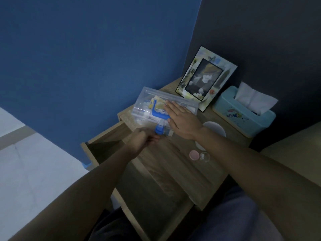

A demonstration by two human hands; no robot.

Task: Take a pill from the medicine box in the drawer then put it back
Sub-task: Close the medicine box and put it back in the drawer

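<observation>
Blue walls are meeting in a dim corner, and a wooden bedside table (182, 164) is standing against them with its drawer (104, 141) pulled open to the left.

From the head camera, the clear medicine box (156, 108) is sitting out of the drawer on the far part of the tabletop, lid down. The right hand (180, 117) is lying flat and open on that lid, pressing rather than gripping. The left hand (142, 141) is curling its fingers around the blue latch (159, 131) at the box's near end; whether it is fastening or releasing it, I cannot tell.

Nearer on the table a small clear container (204, 156) with white pills is lying open beside its pink cap (194, 155). A picture frame (206, 79) and a tissue box (243, 112) are standing at the far right.

Judging by this, the box has been fetched and a pill container taken out; returning the container, if it belongs inside, then putting the box back and shutting the drawer, is seemingly remaining.
</observation>
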